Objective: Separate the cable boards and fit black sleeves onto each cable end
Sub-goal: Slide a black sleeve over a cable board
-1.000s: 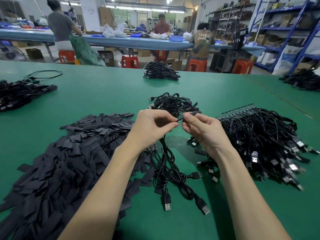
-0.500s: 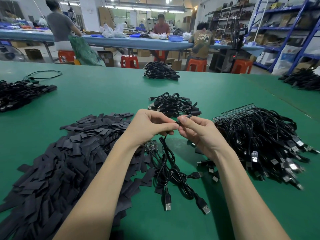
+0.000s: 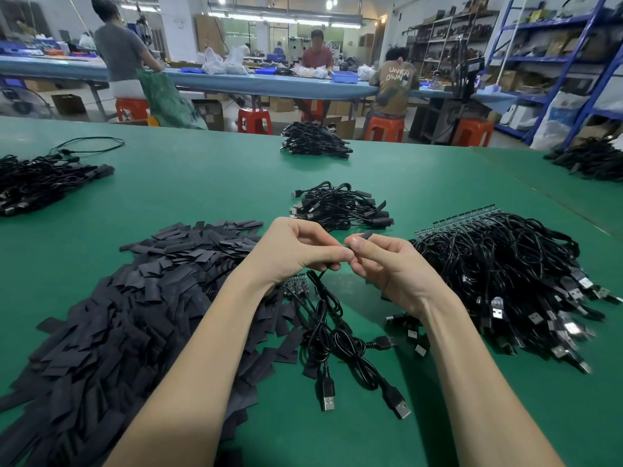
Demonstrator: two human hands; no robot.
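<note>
Left hand (image 3: 296, 254) pinched thin black cable (image 3: 320, 291) near its end, above middle of green bench (image 3: 202, 183); right hand (image 3: 387, 264) pinched short flat black sleeve (image 3: 365, 235) between thumb and forefinger, fingertips of both hands touching; cable's slack with USB plug (image 3: 327, 396) trailed toward near edge; sleeve judged light, limp, easily crushed, so best held by edges near mouth; cable floppy, best gripped close behind tip; loose sleeve heap (image 3: 118, 315) toward left edge; unsleeved cable pile (image 3: 505, 274) toward right edge.

White letters "UNKN OWN" in two lines on the back of a seated person's olive T-shirt (image 3: 395, 85), far beyond the hands at the blue table, no other legible text
</note>
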